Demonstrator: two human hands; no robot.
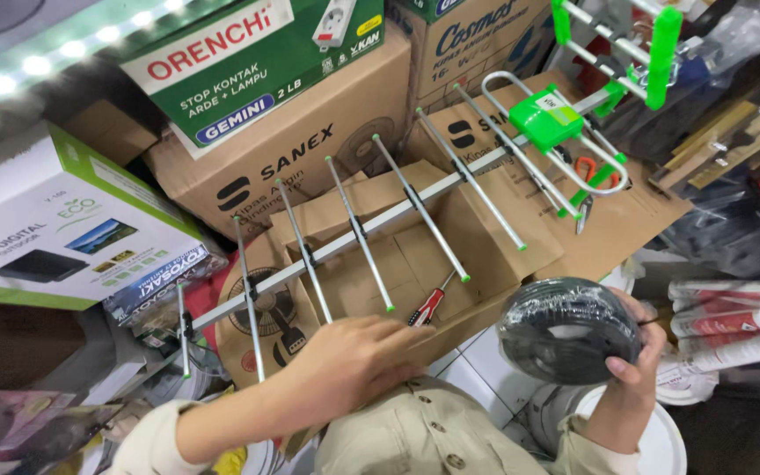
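Note:
A metal rod antenna [415,198] with green plastic parts lies slanted across opened brown cartons. My left hand [354,356] rests with curled fingers on the flap of the open carton [415,264], right next to a red-handled screwdriver [428,303]; whether it grips anything I cannot tell. My right hand [633,369] holds a round coil of black cable [567,330] wrapped in clear film, lifted at the lower right, apart from the antenna.
Stacked cartons [310,141] and a green box [248,66] fill the back. A white-and-green box [54,220] sits at the left. Several white sealant tubes [732,321] lie at the right. Orange-handled pliers [584,176] rest under the antenna's loop. White floor tiles [485,369] show below.

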